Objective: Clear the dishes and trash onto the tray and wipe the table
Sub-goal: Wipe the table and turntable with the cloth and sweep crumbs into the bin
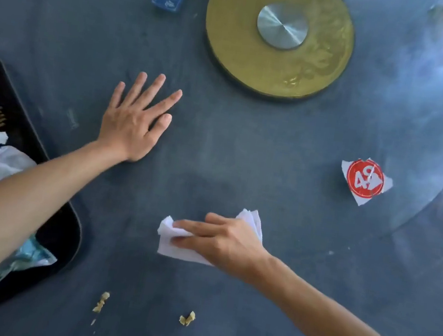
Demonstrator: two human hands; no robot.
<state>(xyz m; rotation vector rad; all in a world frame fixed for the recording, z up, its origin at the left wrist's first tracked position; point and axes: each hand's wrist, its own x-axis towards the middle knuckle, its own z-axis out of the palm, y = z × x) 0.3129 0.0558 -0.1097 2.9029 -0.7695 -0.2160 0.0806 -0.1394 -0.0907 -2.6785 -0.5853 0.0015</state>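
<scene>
My right hand (222,241) pinched a folded white tissue (184,247) against the dark table (245,148), thumb and fingers curled over it. My left hand (133,125) lay flat, fingers spread, farther left. Crumbs (187,318) sat just near of the tissue; the black tray (65,232) lay left, a torn red sticker (364,179) right.

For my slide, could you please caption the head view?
Right hand wipes table with tissue; left hand rests flat.
</scene>
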